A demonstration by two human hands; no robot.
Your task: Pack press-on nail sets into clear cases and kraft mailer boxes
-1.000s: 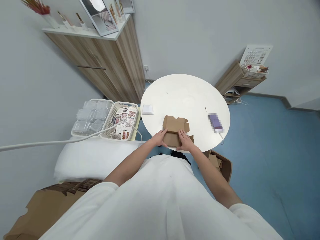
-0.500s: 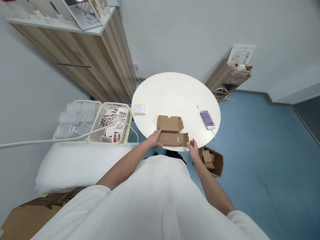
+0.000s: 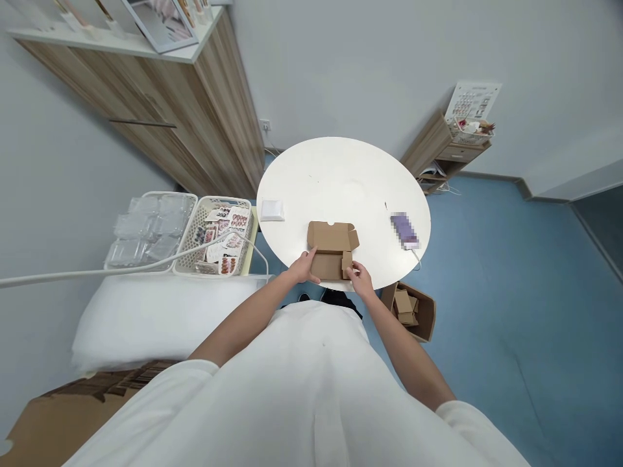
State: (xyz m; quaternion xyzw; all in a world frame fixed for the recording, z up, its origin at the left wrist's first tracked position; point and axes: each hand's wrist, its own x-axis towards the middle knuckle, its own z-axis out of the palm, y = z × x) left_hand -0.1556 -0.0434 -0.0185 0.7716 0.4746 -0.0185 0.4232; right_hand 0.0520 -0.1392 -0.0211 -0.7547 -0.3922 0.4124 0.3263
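Observation:
A brown cardboard box lies at the near edge of the round white table, its lid laid back toward the far side. My left hand grips the box's left end, thumb on the inner side. At the right end, my right hand has its fingers on the side flap, which is folded inward over the base. Part of the right fingertips is hidden by the cardboard.
A white packet lies on the table's left, a phone with a cable on its right. Left of the table stand a basket of printed cards and a basket of clear cases. Below right is a carton of cardboard pieces.
My right hand has moved left, and the box's right side flap has folded in from lying outward. My left hand stays on the left end.

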